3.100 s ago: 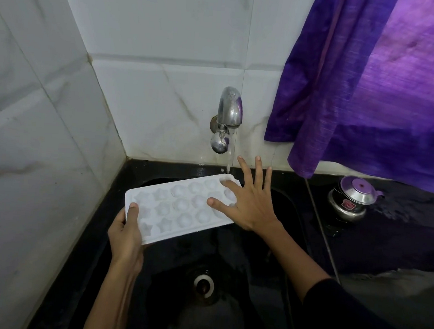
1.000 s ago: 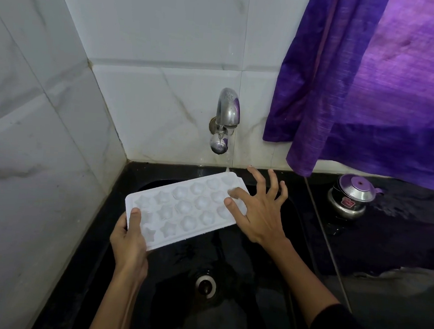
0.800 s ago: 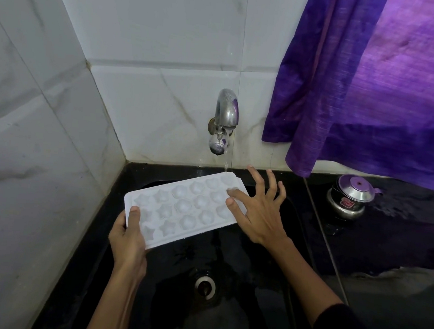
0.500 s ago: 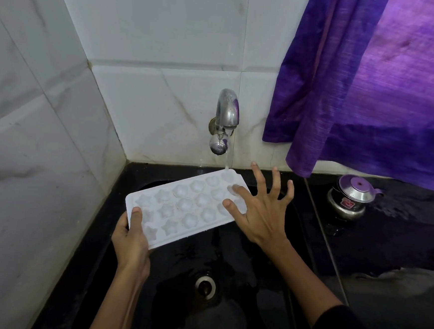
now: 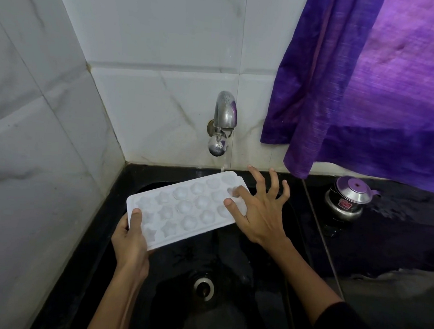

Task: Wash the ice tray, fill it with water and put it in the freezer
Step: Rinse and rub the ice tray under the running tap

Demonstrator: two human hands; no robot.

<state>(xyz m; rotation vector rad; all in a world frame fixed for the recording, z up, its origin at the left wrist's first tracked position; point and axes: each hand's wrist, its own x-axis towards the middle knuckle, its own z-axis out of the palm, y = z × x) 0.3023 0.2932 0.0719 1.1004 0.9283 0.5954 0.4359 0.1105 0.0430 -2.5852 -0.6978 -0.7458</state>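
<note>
a white plastic ice tray is held level above a black sink, with its far right corner positioned under the tap. a thin stream of water is seen running from the spout onto that corner. the tray is rectangular, with a flat rim and one notched corner at the far right. three rows of moulded cavities are visible; some are star-shaped and some rounded, and all appear pale and translucent. whether water has collected in the cavities cannot be told.

the near left corner of the tray is gripped by the left hand: the thumb is laid on the upper face of the rim, and the fingers are curled beneath, out of sight. the right hand is placed at the right end of the tray with its fingers spread and bent; the thumb and forefinger tips are pressed on the tray surface, while the remaining fingers are raised past the edge. nothing is enclosed by this hand.

a round metal drain is located in the sink floor below the tray. a small steel pot with lid is set on the wet black counter to the right. a purple curtain is hung above it, against the white marbled wall tiles.
</note>
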